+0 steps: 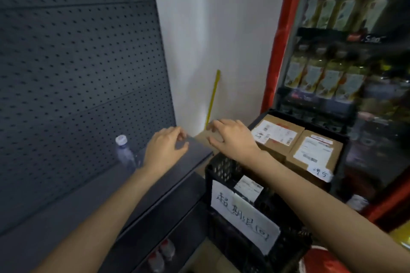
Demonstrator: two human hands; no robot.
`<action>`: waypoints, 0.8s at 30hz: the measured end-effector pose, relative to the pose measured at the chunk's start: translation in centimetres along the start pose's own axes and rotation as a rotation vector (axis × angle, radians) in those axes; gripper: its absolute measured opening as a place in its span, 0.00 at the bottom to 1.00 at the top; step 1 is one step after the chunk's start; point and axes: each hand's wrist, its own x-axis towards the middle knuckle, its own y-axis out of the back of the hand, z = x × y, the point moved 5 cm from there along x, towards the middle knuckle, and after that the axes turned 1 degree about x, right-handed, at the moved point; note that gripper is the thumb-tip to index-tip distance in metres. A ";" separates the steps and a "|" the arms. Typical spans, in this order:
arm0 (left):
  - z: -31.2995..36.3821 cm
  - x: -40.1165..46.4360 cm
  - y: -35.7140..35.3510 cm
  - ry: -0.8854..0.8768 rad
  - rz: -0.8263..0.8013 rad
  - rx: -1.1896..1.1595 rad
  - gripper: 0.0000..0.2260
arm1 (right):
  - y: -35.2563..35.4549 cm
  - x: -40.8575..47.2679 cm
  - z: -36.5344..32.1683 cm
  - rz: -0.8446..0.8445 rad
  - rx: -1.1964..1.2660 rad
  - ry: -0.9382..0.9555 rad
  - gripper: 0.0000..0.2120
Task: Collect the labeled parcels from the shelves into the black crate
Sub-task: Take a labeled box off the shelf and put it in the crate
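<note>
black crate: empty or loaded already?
Loaded. The black plastic crate holds two brown cardboard parcels, one beside the other, white shipping labels facing up. How deep they sit, cannot tell.

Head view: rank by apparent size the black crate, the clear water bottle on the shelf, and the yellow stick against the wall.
1. black crate, clearly largest.
2. and 3. water bottle and yellow stick: not ranked; the stick is longer, thinner and farther away.
</note>
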 end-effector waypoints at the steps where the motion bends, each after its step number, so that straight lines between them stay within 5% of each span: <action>1: -0.6 -1.9 1.7 0.047 0.020 0.011 0.05 | -0.4 0.3 -1.7 -0.030 0.050 0.031 0.13; 14: -6.5 -26.0 20.9 0.527 0.212 0.360 0.05 | -2.3 -1.5 -29.4 -0.187 0.363 0.545 0.10; 24: -5.2 -52.5 37.0 0.812 0.271 0.568 0.07 | -2.0 -13.0 -57.5 -0.302 0.599 0.895 0.10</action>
